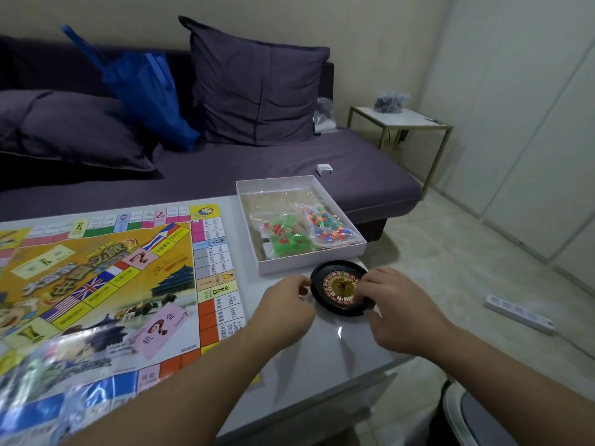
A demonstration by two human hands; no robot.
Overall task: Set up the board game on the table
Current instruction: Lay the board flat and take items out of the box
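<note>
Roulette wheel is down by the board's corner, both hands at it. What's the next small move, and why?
Probably reach into the white box for the bagged pieces: the roulette wheel already rests on the table, while both bags look unopened.

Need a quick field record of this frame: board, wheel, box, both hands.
board: game board unfolded flat on the table
wheel: small roulette wheel on the table, right of the board, in front of the box
box: open white box holding bags of coloured pieces
left hand: at the wheel's left rim, fingers curled
right hand: fingers on the wheel's right side
</note>
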